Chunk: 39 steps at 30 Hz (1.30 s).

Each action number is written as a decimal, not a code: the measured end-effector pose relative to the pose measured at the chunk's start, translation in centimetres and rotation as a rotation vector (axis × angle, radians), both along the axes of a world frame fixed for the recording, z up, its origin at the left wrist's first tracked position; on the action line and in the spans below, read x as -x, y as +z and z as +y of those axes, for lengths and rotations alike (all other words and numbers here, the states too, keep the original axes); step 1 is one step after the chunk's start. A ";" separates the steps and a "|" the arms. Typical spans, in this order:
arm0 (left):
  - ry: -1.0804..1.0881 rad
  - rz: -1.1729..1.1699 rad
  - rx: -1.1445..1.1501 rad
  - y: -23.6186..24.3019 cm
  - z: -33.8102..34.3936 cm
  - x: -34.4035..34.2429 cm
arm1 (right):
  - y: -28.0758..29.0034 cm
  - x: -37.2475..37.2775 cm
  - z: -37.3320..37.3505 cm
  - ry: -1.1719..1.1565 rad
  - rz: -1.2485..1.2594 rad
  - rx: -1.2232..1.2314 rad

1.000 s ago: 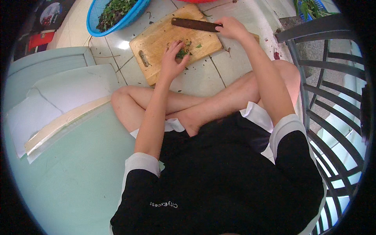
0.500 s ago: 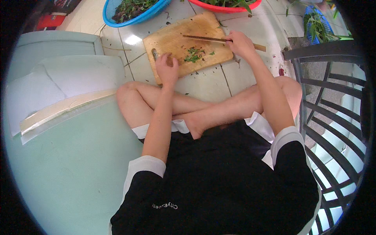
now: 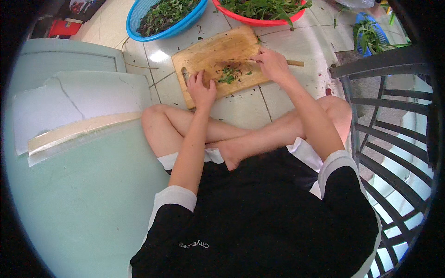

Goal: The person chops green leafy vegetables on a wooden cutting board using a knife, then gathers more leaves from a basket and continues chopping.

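Observation:
On the tiled floor before my crossed legs lies a wooden cutting board (image 3: pixel 204 52) with a grip slot at its left end. My right hand (image 3: pixel 273 65) is closed round a knife; its pale wooden handle (image 3: pixel 295 63) sticks out to the right. The blade points left over the board and is hard to make out against the dark stain. My left hand (image 3: pixel 202 91) rests at the board's left part with fingers apart and slightly bent, seemingly holding nothing. Between the hands sits a small heap of chopped green leaves (image 3: pixel 227 75), with scraps around it.
Beyond the board stand a blue basket (image 3: pixel 130 23) of chopped leaves and a red basket (image 3: pixel 259 22) of long greens. Another blue basket (image 3: pixel 381 33) with greens is at far right. A dark railing (image 3: pixel 391 103) flanks me on the right, a pale green panel (image 3: pixel 83 194) on the left.
My right hand has brought the knife nearer and left, its blade less plainly seen. My left hand's fingers have spread a little on the board. The whole view has shifted slightly.

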<state>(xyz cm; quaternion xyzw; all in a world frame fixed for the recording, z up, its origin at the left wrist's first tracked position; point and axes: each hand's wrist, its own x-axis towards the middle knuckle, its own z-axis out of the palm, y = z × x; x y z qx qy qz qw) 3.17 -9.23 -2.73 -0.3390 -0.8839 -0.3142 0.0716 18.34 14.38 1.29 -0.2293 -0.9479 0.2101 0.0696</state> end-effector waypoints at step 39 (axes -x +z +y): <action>-0.194 -0.225 -0.124 -2.0 1.9 -1.4 | -5.3 -5.0 -5.8 -0.449 -0.221 0.350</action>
